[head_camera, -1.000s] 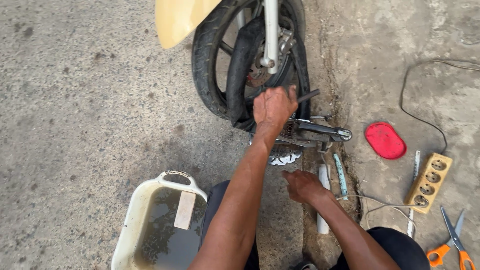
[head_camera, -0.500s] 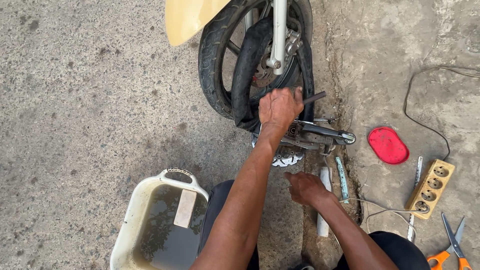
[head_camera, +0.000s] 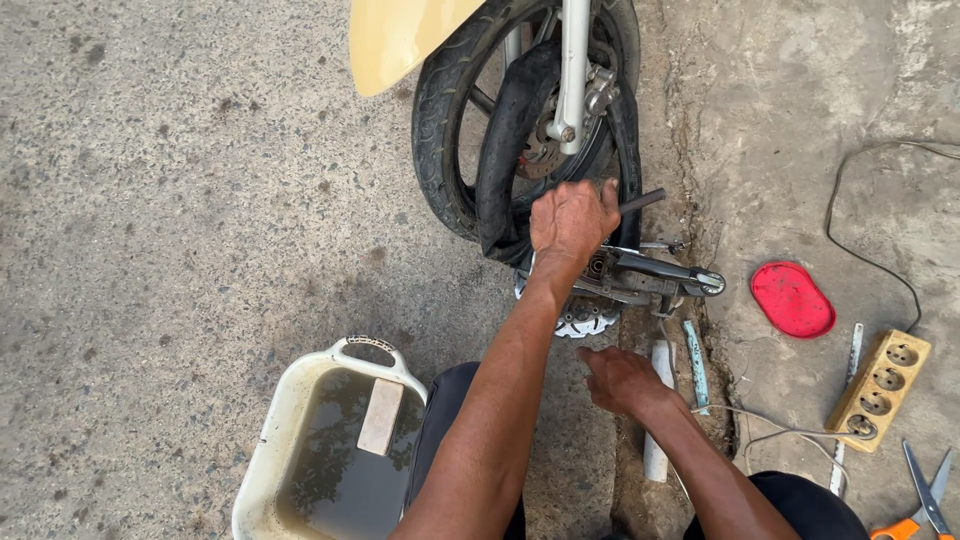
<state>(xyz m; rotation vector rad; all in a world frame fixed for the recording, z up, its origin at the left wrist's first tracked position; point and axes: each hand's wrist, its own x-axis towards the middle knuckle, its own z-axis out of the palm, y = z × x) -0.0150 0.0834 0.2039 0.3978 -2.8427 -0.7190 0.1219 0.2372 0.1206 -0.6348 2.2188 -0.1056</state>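
A scooter's front wheel (head_camera: 450, 130) stands on concrete under a cream mudguard (head_camera: 405, 40). A black inner tube (head_camera: 505, 150) hangs out of the tyre. My left hand (head_camera: 570, 222) is shut on a dark metal lever (head_camera: 640, 202) at the tube's lower part, next to the silver fork (head_camera: 574, 70). Below it lies a metal clamp tool (head_camera: 650, 275) over a toothed disc (head_camera: 582, 320). My right hand (head_camera: 620, 380) rests flat on the ground, fingers spread, close to a white tube (head_camera: 656, 420).
A white basin (head_camera: 300, 440) of murky water with a pale block (head_camera: 381, 416) floating in it sits at my left knee. On the right lie a red oval lid (head_camera: 792, 298), a yellow socket strip (head_camera: 880, 390) with a black cable (head_camera: 860, 180), orange-handled scissors (head_camera: 925, 500) and a file (head_camera: 696, 365).
The view has shifted slightly down and left. My left hand stays gripped on the lever at the tube; my right hand stays on the ground.
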